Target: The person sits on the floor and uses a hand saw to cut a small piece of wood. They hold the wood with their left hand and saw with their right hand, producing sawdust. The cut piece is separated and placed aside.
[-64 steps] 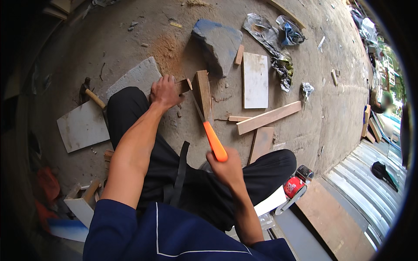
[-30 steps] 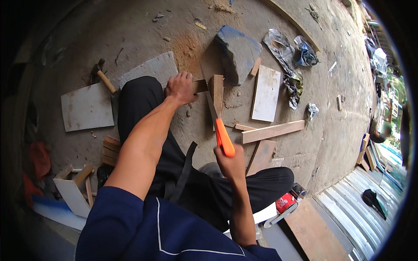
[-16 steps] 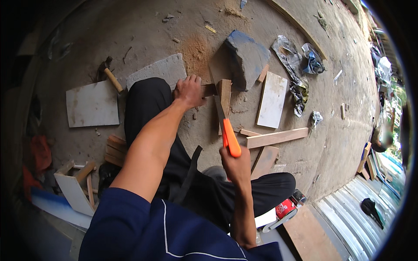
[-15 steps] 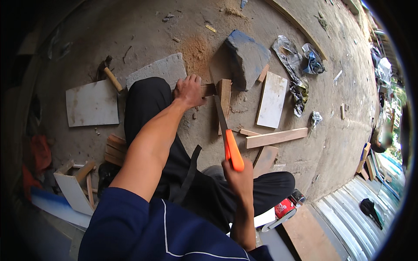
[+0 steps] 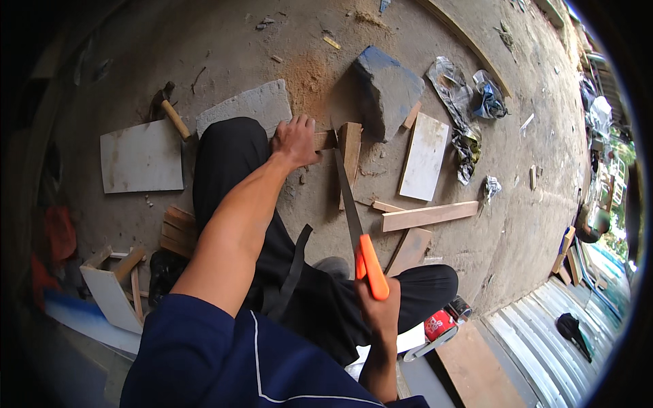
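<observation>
My right hand point(image 5: 379, 306) is closed round the orange handle of a handsaw point(image 5: 352, 211). Its blade slants up and away, the far end reaching the cut wood. Under my left hand point(image 5: 294, 143), fingers curled over it, is a short strip of wood point(image 5: 325, 141) beside my knee. The strip's right end meets a wooden block point(image 5: 351, 156) lying on the ground, and the blade crosses close to where they meet. How far the teeth have gone into the strip cannot be made out.
A large blue-grey block point(image 5: 388, 88) lies beyond the wood, near reddish sawdust point(image 5: 306, 81). On the left are a hammer point(image 5: 173, 115) and a white board point(image 5: 141, 156). To the right lie another white board point(image 5: 424, 156), a plank point(image 5: 430, 216) and crumpled plastic point(image 5: 452, 85).
My right hand has drawn the saw back toward my body, so more blade shows on the near side of the wood. My left hand stays in place on the strip.
</observation>
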### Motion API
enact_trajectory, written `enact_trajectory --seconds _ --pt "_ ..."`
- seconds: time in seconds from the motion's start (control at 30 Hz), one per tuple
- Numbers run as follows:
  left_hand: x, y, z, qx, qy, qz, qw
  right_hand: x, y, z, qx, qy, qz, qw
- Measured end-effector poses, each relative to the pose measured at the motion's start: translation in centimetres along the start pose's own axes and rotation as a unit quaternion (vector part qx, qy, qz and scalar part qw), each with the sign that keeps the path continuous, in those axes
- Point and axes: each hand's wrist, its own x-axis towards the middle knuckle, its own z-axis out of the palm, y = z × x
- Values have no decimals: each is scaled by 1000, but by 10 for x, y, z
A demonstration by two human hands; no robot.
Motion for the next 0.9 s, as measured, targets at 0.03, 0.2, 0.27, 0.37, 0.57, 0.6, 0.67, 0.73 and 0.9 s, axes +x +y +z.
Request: enact_trajectory --seconds 0.03,0.2,0.27,0.37,0.57,0.6,0.67,0.73,0.9 --pt "2 -4 3 0 2 1 1000 16 -3 4 -15 -11 11 1000" --pt "-8 -18 14 1 -9 -11 1000 63 -4 39 -22 -28 40 999" --pt "-6 -23 3 -7 -15 -3 1000 9 -12 22 -31 -12 -23 999" --pt "-7 -31 -4 -5 -17 -3 1000 1 -6 25 2 2 8 1000" --pt "-6 -37 -7 0 -5 1 1000 61 -19 57 -39 -8 -1 999" --pt "-10 -34 -9 -6 -6 -5 1000 31 -16 41 -37 -16 -12 999" --pt "-5 -21 -10 -9 -4 -1 1000 -14 -6 18 26 15 -40 999" --pt "3 -16 -8 0 -3 6 1000 -3 0 9 7 -29 12 999" --pt "4 19 22 0 -22 -3 1000 85 19 18 -49 8 -12 999"
